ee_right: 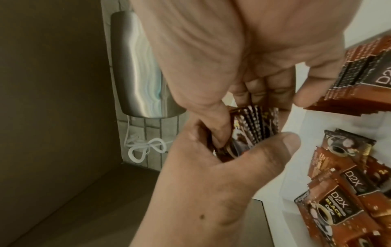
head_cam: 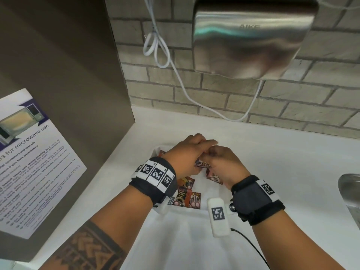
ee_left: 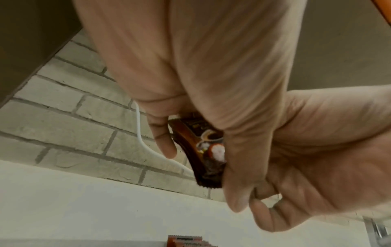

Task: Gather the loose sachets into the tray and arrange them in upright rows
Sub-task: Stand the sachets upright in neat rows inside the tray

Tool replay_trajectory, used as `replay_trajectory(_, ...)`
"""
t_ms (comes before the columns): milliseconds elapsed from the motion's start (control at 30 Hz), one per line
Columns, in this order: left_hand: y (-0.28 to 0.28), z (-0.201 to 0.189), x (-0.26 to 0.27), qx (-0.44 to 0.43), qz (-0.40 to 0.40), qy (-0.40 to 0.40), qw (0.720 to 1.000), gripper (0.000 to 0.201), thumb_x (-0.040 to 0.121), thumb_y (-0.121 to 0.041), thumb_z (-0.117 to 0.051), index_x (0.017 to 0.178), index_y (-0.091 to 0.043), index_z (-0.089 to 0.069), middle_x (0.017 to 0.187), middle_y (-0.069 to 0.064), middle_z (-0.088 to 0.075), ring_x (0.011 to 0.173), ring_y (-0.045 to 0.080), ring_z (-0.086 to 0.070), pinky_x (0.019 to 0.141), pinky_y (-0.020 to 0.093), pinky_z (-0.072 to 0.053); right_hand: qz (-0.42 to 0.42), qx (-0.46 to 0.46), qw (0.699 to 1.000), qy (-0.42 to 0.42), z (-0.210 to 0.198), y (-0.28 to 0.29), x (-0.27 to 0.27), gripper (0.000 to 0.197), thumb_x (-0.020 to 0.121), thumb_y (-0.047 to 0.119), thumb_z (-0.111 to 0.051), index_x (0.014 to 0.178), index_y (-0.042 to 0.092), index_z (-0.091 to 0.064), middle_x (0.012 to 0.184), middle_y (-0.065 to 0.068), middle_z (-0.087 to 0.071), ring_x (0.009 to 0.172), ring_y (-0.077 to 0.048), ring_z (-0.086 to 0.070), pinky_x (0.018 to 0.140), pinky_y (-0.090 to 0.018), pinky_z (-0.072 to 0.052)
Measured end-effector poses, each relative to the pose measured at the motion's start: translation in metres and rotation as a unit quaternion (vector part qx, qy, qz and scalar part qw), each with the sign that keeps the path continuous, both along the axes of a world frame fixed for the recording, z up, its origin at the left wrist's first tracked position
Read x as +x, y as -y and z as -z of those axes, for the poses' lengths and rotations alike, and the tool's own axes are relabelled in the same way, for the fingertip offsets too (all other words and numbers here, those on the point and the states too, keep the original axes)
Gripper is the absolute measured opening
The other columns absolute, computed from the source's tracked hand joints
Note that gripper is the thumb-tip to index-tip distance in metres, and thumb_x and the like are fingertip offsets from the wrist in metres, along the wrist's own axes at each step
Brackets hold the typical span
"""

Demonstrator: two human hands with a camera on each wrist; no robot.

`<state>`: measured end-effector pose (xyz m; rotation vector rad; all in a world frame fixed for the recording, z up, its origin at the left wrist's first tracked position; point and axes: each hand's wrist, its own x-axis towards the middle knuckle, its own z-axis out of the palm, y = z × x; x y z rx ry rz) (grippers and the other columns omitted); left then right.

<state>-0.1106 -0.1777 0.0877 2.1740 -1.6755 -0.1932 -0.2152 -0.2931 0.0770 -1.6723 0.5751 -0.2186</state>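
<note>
Both hands meet over a white tray (head_cam: 187,209) on the white counter. My left hand (head_cam: 194,151) and right hand (head_cam: 216,158) together grip a small bundle of brown coffee sachets (head_cam: 202,164), held on edge. The left wrist view shows the bundle (ee_left: 201,147) pinched between the left thumb and fingers. In the right wrist view the bundle (ee_right: 249,130) sits between both hands. Several loose sachets (head_cam: 185,193) lie flat in the tray's near part (ee_right: 349,192). A row of upright sachets (ee_right: 359,75) stands at one end of the tray.
A steel hand dryer (head_cam: 251,38) hangs on the brick wall above, its white cable (head_cam: 175,69) looping down to the counter. A brown cabinet side with a microwave notice (head_cam: 35,162) stands on the left. A metal sink (head_cam: 350,191) lies at the right edge.
</note>
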Motion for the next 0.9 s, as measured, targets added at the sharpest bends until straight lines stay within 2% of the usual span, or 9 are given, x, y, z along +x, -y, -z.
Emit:
replay_trajectory(100,0.000,-0.006,0.002,-0.044,-0.032,-0.118,0.992,0.119,0.068,-0.018,-0.089,0.158,-0.038,-0.013,0.134,-0.005,-0.040,0.108,0.009,-0.049,0.090,0.019,-0.049,0.013,0.031,0.999,0.033,-0.006,-0.001,-0.005,0.019,0.083,0.025,-0.076,0.091,0.008,-0.073,0.088,-0.015,-0.075,0.089,-0.045,-0.068,0.068,-0.051,-0.055)
replay_trajectory(167,0.000,-0.007,0.006,-0.115,-0.078,-0.266,0.954,0.131,0.057,-0.034,-0.096,0.156,-0.042,-0.010,0.143,-0.008,-0.035,0.118,0.007,-0.049,0.095,0.014,-0.046,0.021,0.092,0.994,0.045,-0.011,0.000,-0.009,0.022,0.087,0.026,-0.076,0.101,0.009,-0.073,0.093,-0.010,-0.077,0.086,-0.034,-0.071,0.067,-0.040,-0.057)
replay_trajectory(267,-0.001,-0.010,0.004,-0.180,-0.141,-0.558,0.798,0.117,0.059,-0.045,-0.090,0.154,-0.040,-0.022,0.150,0.001,-0.040,0.129,0.019,-0.052,0.101,0.041,-0.052,0.033,0.146,0.987,0.061,-0.014,-0.002,-0.010,0.021,0.092,0.026,-0.069,0.109,0.013,-0.073,0.106,-0.012,-0.075,0.088,-0.024,-0.056,0.066,-0.031,-0.040)
replay_trajectory(333,-0.003,-0.010,0.000,-0.176,-0.107,-0.715,0.668,0.085,0.077,-0.026,-0.078,0.152,-0.029,-0.036,0.147,0.014,-0.049,0.124,0.029,-0.056,0.094,0.053,-0.054,0.024,0.140,0.987,0.078,-0.014,-0.007,-0.008,0.025,0.092,0.027,-0.069,0.113,0.013,-0.071,0.110,-0.012,-0.074,0.093,-0.028,-0.062,0.072,-0.036,-0.046)
replay_trajectory(367,-0.004,-0.012,-0.003,-0.171,-0.073,-0.743,0.643,0.070,0.085,-0.015,-0.069,0.149,-0.024,-0.043,0.147,0.017,-0.050,0.123,0.033,-0.056,0.093,0.057,-0.054,0.022,0.139,0.986,0.091,-0.015,-0.010,-0.009,0.024,0.094,0.023,-0.067,0.114,0.010,-0.070,0.110,-0.011,-0.074,0.099,-0.028,-0.068,0.076,-0.037,-0.053)
replay_trajectory(533,-0.002,-0.013,-0.005,-0.182,-0.019,-0.726,0.663,0.042,0.088,0.003,-0.055,0.127,-0.013,-0.057,0.136,0.023,-0.053,0.118,0.036,-0.055,0.085,0.049,-0.057,0.028,0.026,0.996,0.076,-0.008,-0.012,-0.014,0.028,0.090,0.032,-0.072,0.112,0.014,-0.068,0.105,-0.007,-0.074,0.099,-0.027,-0.071,0.087,-0.056,-0.057)
replay_trajectory(667,-0.003,-0.007,-0.005,-0.216,-0.045,-0.705,0.674,0.041,0.086,0.005,-0.058,0.124,-0.010,-0.054,0.125,0.023,-0.059,0.108,0.035,-0.061,0.082,0.042,-0.058,0.040,-0.005,0.998,0.049,-0.013,-0.010,-0.018,0.044,0.083,0.041,-0.078,0.115,0.020,-0.058,0.107,-0.007,-0.065,0.101,-0.024,-0.068,0.085,-0.039,-0.057)
replay_trajectory(767,-0.008,-0.008,-0.009,-0.187,-0.061,-0.668,0.718,0.035,0.096,-0.001,-0.061,0.128,-0.011,-0.051,0.119,0.017,-0.062,0.096,0.025,-0.066,0.072,0.043,-0.061,0.096,-0.078,0.991,0.058,-0.022,-0.005,-0.020,0.038,0.087,0.045,-0.072,0.116,0.027,-0.056,0.107,0.000,-0.061,0.095,-0.018,-0.067,0.081,-0.036,-0.055)
replay_trajectory(900,-0.011,-0.006,-0.014,-0.165,-0.071,-0.605,0.776,0.033,0.090,-0.004,-0.071,0.116,-0.019,-0.056,0.096,-0.001,-0.063,0.076,0.017,-0.058,0.054,0.032,-0.056,0.036,-0.085,0.994,0.060,-0.034,0.009,-0.019,0.023,0.086,0.021,-0.077,0.106,0.016,-0.067,0.092,-0.004,-0.071,0.074,-0.010,-0.068,0.070,-0.029,-0.052)
